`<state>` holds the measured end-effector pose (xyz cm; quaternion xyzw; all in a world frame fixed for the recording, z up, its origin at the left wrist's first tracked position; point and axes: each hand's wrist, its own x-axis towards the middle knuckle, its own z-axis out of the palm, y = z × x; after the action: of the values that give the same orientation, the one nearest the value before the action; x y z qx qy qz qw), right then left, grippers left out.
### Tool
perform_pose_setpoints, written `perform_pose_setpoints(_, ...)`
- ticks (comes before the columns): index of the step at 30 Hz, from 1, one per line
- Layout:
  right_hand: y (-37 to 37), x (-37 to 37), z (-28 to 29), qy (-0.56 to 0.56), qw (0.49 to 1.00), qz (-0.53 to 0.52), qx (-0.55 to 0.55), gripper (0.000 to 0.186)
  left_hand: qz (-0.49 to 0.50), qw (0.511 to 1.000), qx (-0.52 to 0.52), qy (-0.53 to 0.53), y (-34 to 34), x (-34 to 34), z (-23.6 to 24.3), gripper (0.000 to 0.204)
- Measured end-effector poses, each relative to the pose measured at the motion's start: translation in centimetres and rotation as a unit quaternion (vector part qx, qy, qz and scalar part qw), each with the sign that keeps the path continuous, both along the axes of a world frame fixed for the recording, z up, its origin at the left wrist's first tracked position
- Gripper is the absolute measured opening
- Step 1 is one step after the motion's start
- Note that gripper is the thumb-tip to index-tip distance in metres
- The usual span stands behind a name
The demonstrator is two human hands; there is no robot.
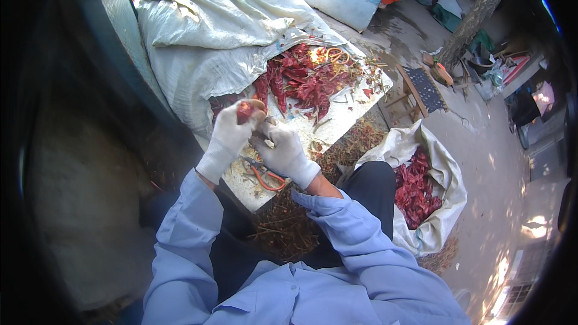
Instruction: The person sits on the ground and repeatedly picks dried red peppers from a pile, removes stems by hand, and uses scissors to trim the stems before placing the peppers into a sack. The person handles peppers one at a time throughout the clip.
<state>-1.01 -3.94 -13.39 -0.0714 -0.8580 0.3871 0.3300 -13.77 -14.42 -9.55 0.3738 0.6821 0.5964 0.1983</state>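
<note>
My left hand [230, 137], in a white work glove with worn brownish fingertips, is closed around a dried red chili pepper [244, 112]. Right beside it, my right hand [283, 149] in a matching glove has its fingers curled at the left fingertips; whatever they pinch is hidden. Orange-handled scissors [268, 179] lie on the white board [239, 188] just below my hands. Beyond them is a heap of dried red chili peppers [301, 81], some with stems. Scissors with yellow-orange handles [338, 56] rest on the far side of that heap.
A large white woven sack [205, 30] spreads over the board's far left. To my right, an open sack [453, 195] holds red chilies [416, 189]. Stem scraps [283, 235] litter the ground between my legs. A small wooden stool [421, 90] and a tree trunk [478, 15] stand farther right.
</note>
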Motion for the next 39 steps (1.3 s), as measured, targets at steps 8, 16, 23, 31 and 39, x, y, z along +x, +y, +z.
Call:
perform_pose_setpoints(8,4.2,-2.1,-6.7,-0.241,0.964,-0.086,-0.065,0.027,0.105,0.986,0.086,-0.097,-2.2,-2.8,3.8,0.024)
perform_pose_setpoints(16,6.0,-9.8,-8.7,-0.316,0.931,-0.162,0.086,0.039,0.143,0.988,0.061,-0.011,-2.4,-3.1,3.7,0.026)
perform_pose_setpoints(23,5.3,-12.7,-8.7,-0.355,0.909,-0.178,0.125,0.037,0.159,0.985,0.04,0.054,-3.0,-2.9,3.8,0.028)
perform_pose_setpoints(31,6.2,-10.5,-7.8,-0.276,0.952,-0.135,-0.006,0.027,0.164,0.978,0.002,0.131,-3.1,-2.9,3.5,0.026)
perform_pose_setpoints(39,5.3,-6.3,-3.4,-0.117,0.909,-0.027,-0.399,0.016,0.06,0.949,-0.133,0.279,-1.4,-1.3,1.3,0.036)
